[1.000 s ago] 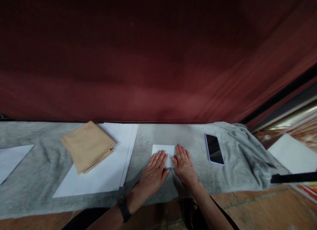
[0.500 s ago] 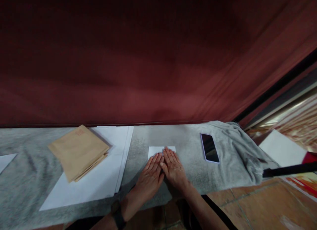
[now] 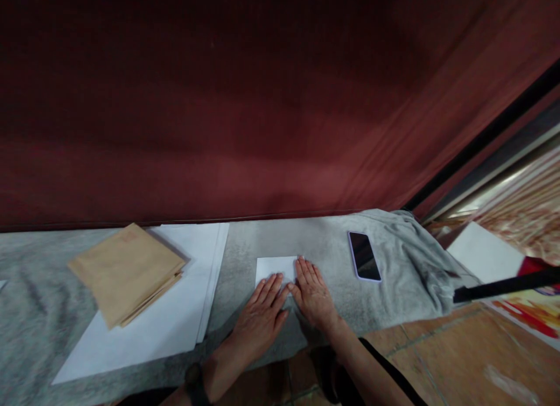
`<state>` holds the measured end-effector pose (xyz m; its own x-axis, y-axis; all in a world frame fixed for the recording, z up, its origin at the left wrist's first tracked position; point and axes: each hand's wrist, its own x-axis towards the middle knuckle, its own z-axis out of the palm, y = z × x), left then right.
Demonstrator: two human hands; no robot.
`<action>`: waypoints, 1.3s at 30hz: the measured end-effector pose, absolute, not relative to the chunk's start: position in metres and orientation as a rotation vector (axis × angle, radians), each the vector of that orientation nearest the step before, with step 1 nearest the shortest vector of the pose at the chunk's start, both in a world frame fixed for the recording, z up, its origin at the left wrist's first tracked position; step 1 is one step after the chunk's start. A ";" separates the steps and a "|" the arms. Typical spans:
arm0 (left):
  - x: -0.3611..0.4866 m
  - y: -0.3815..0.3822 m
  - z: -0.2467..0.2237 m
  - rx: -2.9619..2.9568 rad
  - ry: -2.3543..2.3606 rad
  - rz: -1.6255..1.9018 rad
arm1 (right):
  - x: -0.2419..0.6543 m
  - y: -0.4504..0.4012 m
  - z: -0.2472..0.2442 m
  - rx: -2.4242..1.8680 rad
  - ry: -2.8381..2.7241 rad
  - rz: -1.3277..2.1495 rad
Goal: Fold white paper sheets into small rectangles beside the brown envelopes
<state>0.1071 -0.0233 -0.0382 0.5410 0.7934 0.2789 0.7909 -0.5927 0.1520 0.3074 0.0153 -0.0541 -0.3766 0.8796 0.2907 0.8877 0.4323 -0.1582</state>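
Note:
A small white piece of paper (image 3: 275,266) lies flat on the grey cloth (image 3: 306,237) in front of me. My left hand (image 3: 259,315) rests palm down on its lower left part, fingers extended and thumb out to the side. At the paper's right edge lies my right hand (image 3: 314,292), also palm down and flat, its thumb reaching toward my left fingertips. Both hands are open and cover the paper's lower part. Neither holds anything.
Brown envelopes (image 3: 126,272) are stacked on large white sheets (image 3: 144,330) at the left. A phone (image 3: 364,256) with a purple edge lies to the right. A dark red cloth wall (image 3: 262,132) rises behind. A black bar (image 3: 503,286) juts in at the right.
My hands have moved apart, my right hand to the paper's right edge and my left hand slightly left and down. More of the paper shows. The view has shifted a little.

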 end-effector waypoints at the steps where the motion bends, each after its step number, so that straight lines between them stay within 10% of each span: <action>1: 0.107 -0.024 -0.038 2.759 1.397 0.500 | 0.307 0.015 -0.054 -1.517 -2.359 -0.032; 39: 0.095 0.053 -0.022 2.469 1.821 0.502 | 0.299 -0.025 -0.044 -1.559 -2.323 0.000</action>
